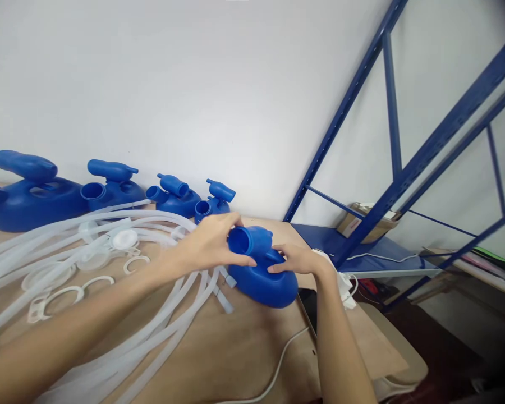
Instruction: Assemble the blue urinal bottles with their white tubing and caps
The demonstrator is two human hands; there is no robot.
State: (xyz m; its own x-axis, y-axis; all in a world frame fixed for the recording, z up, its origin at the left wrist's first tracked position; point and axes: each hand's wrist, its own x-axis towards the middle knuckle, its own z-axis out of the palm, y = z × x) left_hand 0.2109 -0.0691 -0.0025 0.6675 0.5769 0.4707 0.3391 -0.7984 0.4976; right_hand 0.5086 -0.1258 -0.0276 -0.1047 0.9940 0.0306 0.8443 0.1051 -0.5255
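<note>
A blue plastic urine bottle (263,287) sits on the table between my two hands. Above its body is a wide-mouthed blue piece (258,241), its round opening facing left toward me; I cannot tell whether it is joined to the bottle. My left hand (208,241) curves around that opening, thumb below and fingers behind. With fingers and thumb at the handle, my right hand (297,260) grips the bottle from the right. Left of them, clear hoses (172,325) with small connector ends (224,300) lie in a bundle, partly under my left forearm.
Several similar bottles (174,205) stand along the wall, each with a blue piece resting on top. White caps (124,239) and rings (65,297) lie among the hoses. A phone (309,308) and white cable (278,367) are near my right arm. Blue shelving (345,112) rises at right.
</note>
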